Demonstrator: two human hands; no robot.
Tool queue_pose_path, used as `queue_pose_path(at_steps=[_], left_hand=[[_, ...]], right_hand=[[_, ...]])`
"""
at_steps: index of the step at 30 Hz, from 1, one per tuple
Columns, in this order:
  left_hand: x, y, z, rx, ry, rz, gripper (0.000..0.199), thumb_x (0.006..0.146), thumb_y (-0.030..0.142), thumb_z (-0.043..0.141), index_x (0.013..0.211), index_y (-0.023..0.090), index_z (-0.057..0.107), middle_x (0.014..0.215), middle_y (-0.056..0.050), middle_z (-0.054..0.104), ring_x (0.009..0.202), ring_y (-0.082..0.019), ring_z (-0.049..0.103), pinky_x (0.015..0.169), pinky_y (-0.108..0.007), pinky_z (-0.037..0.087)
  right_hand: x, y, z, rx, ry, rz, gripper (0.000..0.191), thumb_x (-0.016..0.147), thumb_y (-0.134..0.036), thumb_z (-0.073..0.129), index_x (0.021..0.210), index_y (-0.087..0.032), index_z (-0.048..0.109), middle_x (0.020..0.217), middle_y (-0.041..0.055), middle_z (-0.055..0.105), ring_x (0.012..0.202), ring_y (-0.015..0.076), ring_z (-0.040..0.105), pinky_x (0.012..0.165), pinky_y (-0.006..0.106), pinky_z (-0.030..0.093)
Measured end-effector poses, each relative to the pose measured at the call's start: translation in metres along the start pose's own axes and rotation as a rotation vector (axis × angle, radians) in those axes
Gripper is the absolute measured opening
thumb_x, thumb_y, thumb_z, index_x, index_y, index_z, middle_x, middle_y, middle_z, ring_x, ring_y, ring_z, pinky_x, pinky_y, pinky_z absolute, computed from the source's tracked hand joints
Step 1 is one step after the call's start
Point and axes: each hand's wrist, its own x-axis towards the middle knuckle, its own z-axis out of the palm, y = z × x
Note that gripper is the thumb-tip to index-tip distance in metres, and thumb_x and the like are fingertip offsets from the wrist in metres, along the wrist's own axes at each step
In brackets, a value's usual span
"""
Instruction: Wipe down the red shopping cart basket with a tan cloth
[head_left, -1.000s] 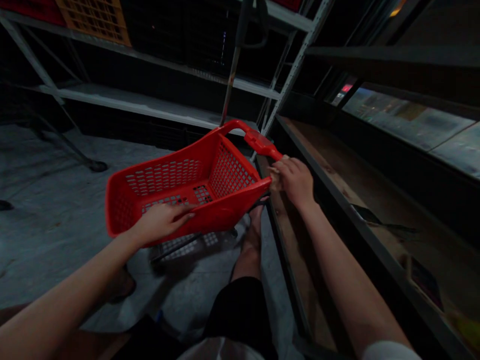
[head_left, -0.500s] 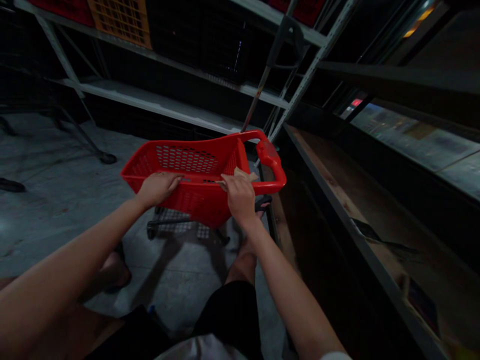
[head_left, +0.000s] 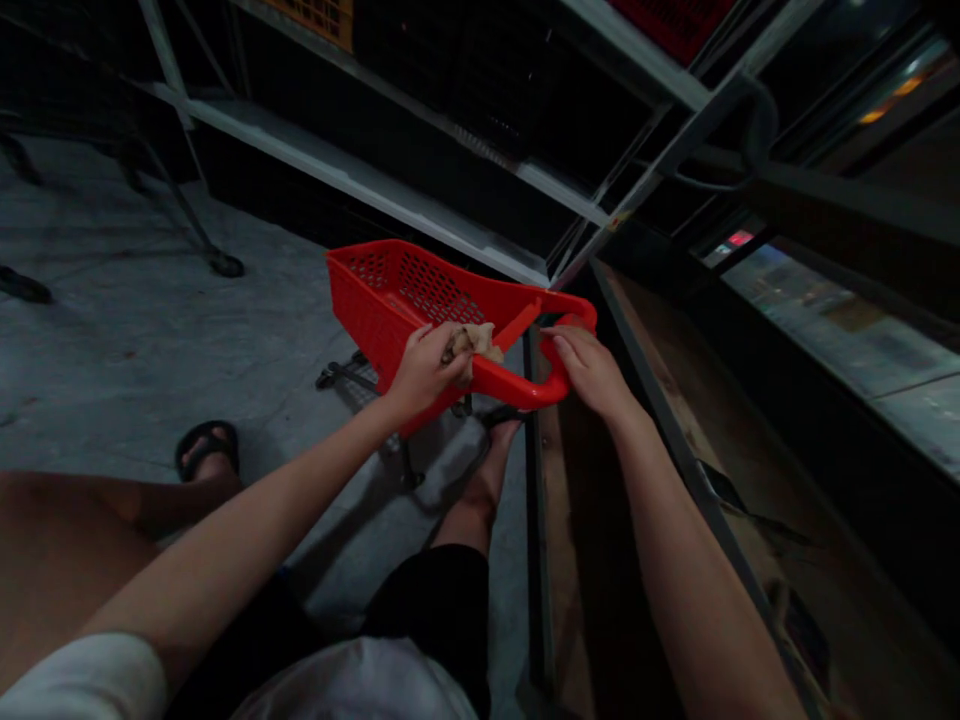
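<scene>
A small red shopping cart (head_left: 375, 325) with perforated basket walls stands on the concrete floor, its handle toward the right. My left hand (head_left: 429, 372) is at the rim near the handle end, its fingers closed on a crumpled beige cloth (head_left: 480, 342). On the right side of the red handle (head_left: 532, 388) rests my right hand (head_left: 586, 362), fingers wrapped over its end. The cloth lies against the rim, partly hidden by my left fingers.
A white metal shelf (head_left: 300, 150) with crates runs behind the cart. Along the right side is a wooden ledge (head_left: 664, 345) holding a dark flat object (head_left: 806, 635). A dark wheeled frame (head_left: 169, 190) stands at the left.
The cart has turned and its basket sits further right. My right hand has left the basket rim for the handle. My left hand has moved right and now holds the cloth.
</scene>
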Motion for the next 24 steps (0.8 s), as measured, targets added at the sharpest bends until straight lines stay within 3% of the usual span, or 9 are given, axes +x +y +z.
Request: queue_pose_path(at_steps=[3,6,9,13,17,21,24], left_hand=[[-0.010,0.036,0.023,-0.070,0.027,0.168,0.037,0.096,0.029,0.054,0.131,0.017,0.060,0.134,-0.011,0.071,0.126,-0.026,0.063,0.120,-0.045,0.037],[-0.019,0.069,0.050,-0.045,0.019,0.341,0.037,0.098,0.034,0.057,0.131,0.019,0.060,0.135,-0.012,0.069,0.130,-0.027,0.061,0.122,-0.047,0.036],[-0.021,0.071,0.068,-0.032,0.168,0.357,0.034,0.102,0.041,0.052,0.128,0.019,0.058,0.129,-0.012,0.070,0.126,-0.026,0.063,0.122,-0.048,0.037],[-0.021,0.028,0.069,-0.157,0.450,0.203,0.030,0.106,0.041,0.045,0.128,0.022,0.051,0.126,-0.012,0.069,0.123,-0.024,0.064,0.113,-0.043,0.047],[-0.022,-0.031,0.065,-0.223,0.633,-0.076,0.032,0.099,0.024,0.051,0.131,0.024,0.049,0.133,-0.010,0.065,0.127,-0.022,0.062,0.114,-0.040,0.047],[-0.033,-0.084,0.071,-0.271,0.667,-0.360,0.054,0.083,0.006,0.048,0.134,0.019,0.054,0.144,-0.014,0.061,0.138,-0.023,0.056,0.124,-0.044,0.039],[-0.041,-0.093,0.071,-0.360,0.643,-0.498,0.056,0.081,0.003,0.045,0.132,0.018,0.061,0.147,-0.014,0.061,0.140,-0.024,0.055,0.126,-0.046,0.037]], right_hand=[[-0.009,0.023,0.012,0.003,0.076,-0.006,0.046,0.105,-0.041,0.035,0.103,-0.026,0.079,0.120,0.0073,0.076,0.131,0.0275,0.062,0.119,0.051,0.043],[-0.013,0.023,0.025,0.043,0.106,-0.006,0.042,0.102,-0.035,0.038,0.100,-0.026,0.079,0.118,0.0071,0.076,0.126,0.0261,0.064,0.117,0.047,0.045],[-0.014,0.016,0.027,0.041,0.131,0.000,0.033,0.095,-0.033,0.046,0.096,-0.024,0.078,0.119,0.0090,0.076,0.127,0.0288,0.063,0.116,0.048,0.045],[-0.018,0.005,0.024,-0.037,0.174,-0.007,0.028,0.089,-0.028,0.047,0.080,-0.024,0.074,0.114,0.0082,0.077,0.128,0.0304,0.063,0.114,0.050,0.044],[-0.023,-0.008,0.027,-0.082,0.209,-0.045,0.028,0.089,-0.026,0.048,0.070,-0.025,0.069,0.102,0.0045,0.079,0.126,0.0305,0.066,0.113,0.052,0.041],[-0.028,-0.029,0.030,-0.133,0.209,-0.060,0.035,0.094,-0.025,0.043,0.071,-0.026,0.069,0.090,0.0016,0.079,0.124,0.0301,0.067,0.112,0.053,0.040],[-0.030,-0.044,0.030,-0.144,0.190,-0.050,0.037,0.097,-0.025,0.041,0.071,-0.026,0.067,0.086,0.0019,0.078,0.126,0.0302,0.066,0.111,0.052,0.041]])
